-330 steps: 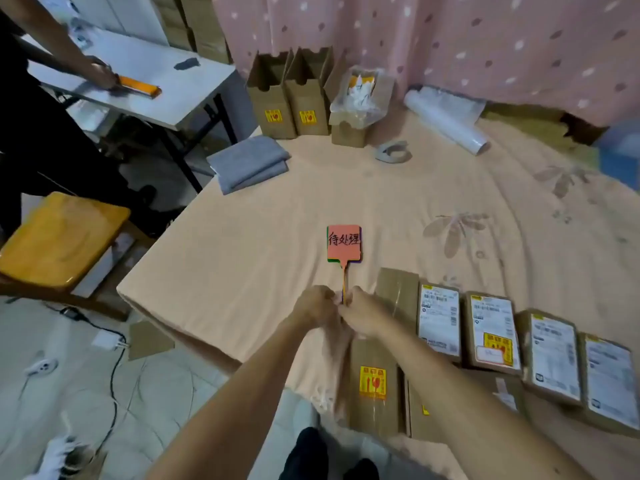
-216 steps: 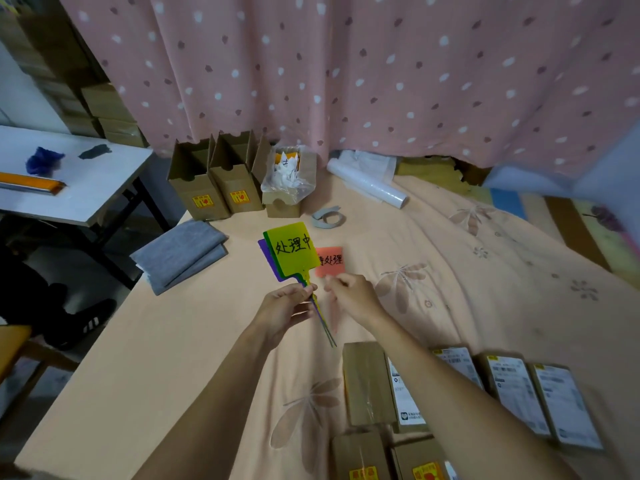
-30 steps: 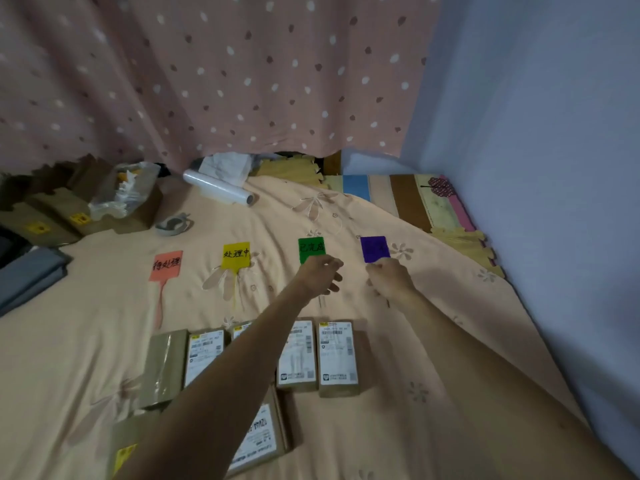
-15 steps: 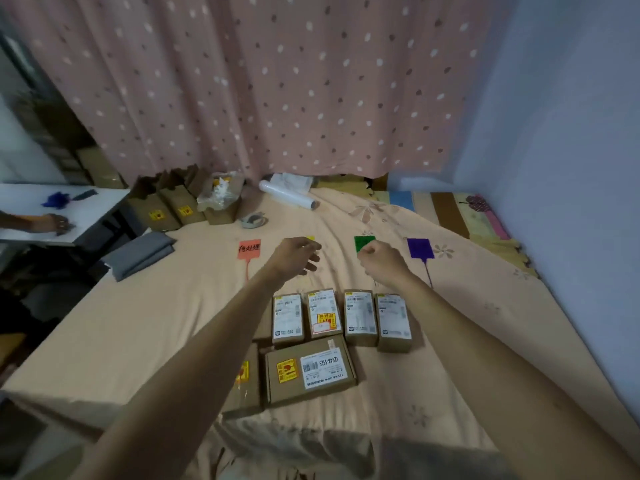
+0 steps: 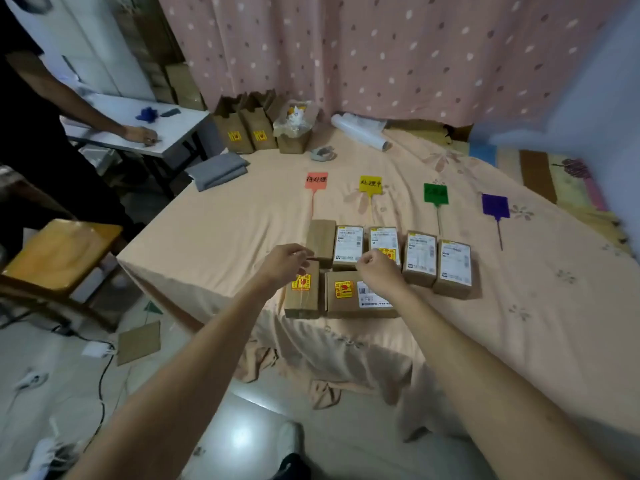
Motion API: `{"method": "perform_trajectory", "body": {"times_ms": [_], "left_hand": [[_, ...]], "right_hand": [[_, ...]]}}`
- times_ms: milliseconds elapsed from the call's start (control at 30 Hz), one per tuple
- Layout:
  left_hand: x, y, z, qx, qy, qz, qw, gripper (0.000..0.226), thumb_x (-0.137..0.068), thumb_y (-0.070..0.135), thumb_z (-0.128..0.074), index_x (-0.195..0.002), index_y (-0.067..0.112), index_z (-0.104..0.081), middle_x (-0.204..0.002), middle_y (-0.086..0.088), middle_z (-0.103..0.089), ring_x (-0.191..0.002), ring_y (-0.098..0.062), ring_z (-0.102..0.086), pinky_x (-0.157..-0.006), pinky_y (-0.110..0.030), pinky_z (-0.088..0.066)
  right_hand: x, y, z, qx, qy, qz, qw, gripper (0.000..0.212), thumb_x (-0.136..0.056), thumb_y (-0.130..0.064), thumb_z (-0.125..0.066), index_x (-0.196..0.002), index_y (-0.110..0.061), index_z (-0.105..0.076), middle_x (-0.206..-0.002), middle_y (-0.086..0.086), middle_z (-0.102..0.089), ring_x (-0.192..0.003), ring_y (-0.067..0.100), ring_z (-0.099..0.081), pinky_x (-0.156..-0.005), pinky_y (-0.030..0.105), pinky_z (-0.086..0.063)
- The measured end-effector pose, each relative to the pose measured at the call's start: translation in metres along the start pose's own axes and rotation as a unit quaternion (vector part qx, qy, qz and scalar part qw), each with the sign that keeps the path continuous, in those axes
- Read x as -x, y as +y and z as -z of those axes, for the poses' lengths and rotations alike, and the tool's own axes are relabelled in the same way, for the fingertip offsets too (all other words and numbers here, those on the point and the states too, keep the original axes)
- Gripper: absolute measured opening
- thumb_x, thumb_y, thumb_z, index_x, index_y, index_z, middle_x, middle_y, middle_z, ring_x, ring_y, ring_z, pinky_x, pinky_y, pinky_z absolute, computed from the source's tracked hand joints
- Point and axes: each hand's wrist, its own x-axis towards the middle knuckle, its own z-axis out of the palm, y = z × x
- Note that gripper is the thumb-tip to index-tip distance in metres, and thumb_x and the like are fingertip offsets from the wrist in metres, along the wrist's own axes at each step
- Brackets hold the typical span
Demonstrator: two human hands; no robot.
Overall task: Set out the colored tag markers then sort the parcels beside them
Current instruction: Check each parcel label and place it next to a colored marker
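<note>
Four tag markers lie in a row on the bed (image 5: 214, 237): red tag (image 5: 316, 182), yellow tag (image 5: 370, 185), green tag (image 5: 435, 194) and purple tag (image 5: 495, 206). The brown parcels (image 5: 419, 257) sit close together just in front of them. The left hand (image 5: 286, 263) and right hand (image 5: 378, 271) hang over the parcels. Their fingers are loosely curled and hold nothing.
</note>
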Motion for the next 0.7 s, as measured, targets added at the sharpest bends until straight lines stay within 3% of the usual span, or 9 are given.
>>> {"method": "perform_trajectory", "body": {"times_ms": [100, 200, 367, 467, 600, 700], "left_hand": [[-0.004, -0.021, 0.014, -0.004, -0.003, 0.001, 1.0, 0.027, -0.103, 0.018, -0.049, -0.111, 0.012, -0.074, -0.097, -0.008, -0.073, -0.079, -0.019, -0.065, -0.063, -0.021, -0.049], [-0.01, -0.042, 0.025, -0.001, -0.007, 0.009, 1.0, 0.027, -0.103, 0.017, -0.049, -0.113, 0.012, -0.073, -0.101, -0.005, -0.073, -0.082, -0.015, -0.066, -0.054, -0.009, -0.045], [-0.029, -0.081, 0.035, -0.05, -0.032, 0.036, 0.998, 0.031, -0.101, 0.021, -0.052, -0.126, 0.019, -0.069, -0.121, -0.008, -0.071, -0.1, -0.023, -0.07, -0.072, -0.028, -0.051], [-0.039, -0.101, 0.033, -0.078, -0.064, 0.053, 0.993, 0.036, -0.099, 0.026, -0.055, -0.134, 0.02, -0.064, -0.126, -0.009, -0.07, -0.105, -0.024, -0.07, -0.092, -0.036, -0.056], [-0.047, -0.117, 0.022, -0.078, -0.089, 0.096, 0.988, 0.044, -0.098, 0.026, -0.055, -0.14, 0.012, -0.056, -0.129, -0.012, -0.068, -0.114, -0.028, -0.066, -0.103, -0.042, -0.052], [-0.048, -0.125, 0.012, -0.076, -0.112, 0.128, 0.983, 0.044, -0.099, 0.023, -0.053, -0.141, 0.009, -0.056, -0.132, -0.012, -0.065, -0.12, -0.029, -0.062, -0.106, -0.04, -0.05]], "right_hand": [[-0.008, -0.003, -0.031, 0.015, -0.005, -0.008, 1.0, 0.017, -0.092, -0.036, -0.046, -0.097, -0.025, -0.059, -0.097, -0.006, -0.064, -0.092, 0.018, -0.061, -0.079, 0.038, -0.051], [-0.017, -0.012, -0.056, 0.027, -0.027, -0.029, 0.999, 0.022, -0.093, -0.037, -0.045, -0.098, -0.024, -0.061, -0.087, -0.005, -0.059, -0.09, 0.018, -0.06, -0.079, 0.036, -0.05], [-0.028, -0.024, -0.096, 0.067, -0.062, -0.057, 0.994, 0.031, -0.093, -0.037, -0.051, -0.079, -0.011, -0.06, -0.08, 0.004, -0.064, -0.081, 0.026, -0.062, -0.073, 0.038, -0.046], [-0.029, -0.024, -0.113, 0.077, -0.07, -0.094, 0.99, 0.037, -0.091, -0.045, -0.055, -0.065, -0.019, -0.049, -0.067, -0.002, -0.056, -0.067, 0.021, -0.057, -0.06, 0.03, -0.036], [-0.03, -0.02, -0.127, 0.078, -0.077, -0.124, 0.986, 0.037, -0.087, -0.055, -0.055, -0.072, -0.021, -0.059, -0.071, -0.005, -0.062, -0.067, 0.014, -0.057, -0.056, 0.028, -0.036], [-0.036, -0.017, -0.133, 0.076, -0.088, -0.134, 0.984, 0.028, -0.094, -0.04, -0.052, -0.082, -0.018, -0.063, -0.079, -0.001, -0.063, -0.075, 0.018, -0.06, -0.059, 0.028, -0.038]]}}
